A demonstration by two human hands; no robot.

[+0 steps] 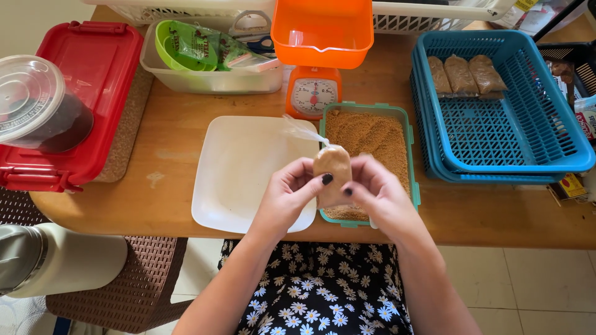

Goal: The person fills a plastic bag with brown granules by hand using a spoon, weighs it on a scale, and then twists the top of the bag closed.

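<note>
My left hand (290,189) and my right hand (372,191) together grip a small clear plastic bag (332,169) packed with brown granular powder, its empty twisted top sticking up to the left. The bag is held above the near edge of a green rectangular container (411,161) filled with the same brown powder. A white square plate (239,167) lies just left of my hands on the wooden table (167,130). Behind stands an orange kitchen scale (313,93) with an orange bowl (323,31) on top.
A blue basket (515,124) at the right holds three filled bags (462,74). A red-lidded box (93,74) with a clear round tub (37,102) on it sits left. A clear bin (211,77) with a green bowl stands behind the plate. A wicker chair (124,279) is below left.
</note>
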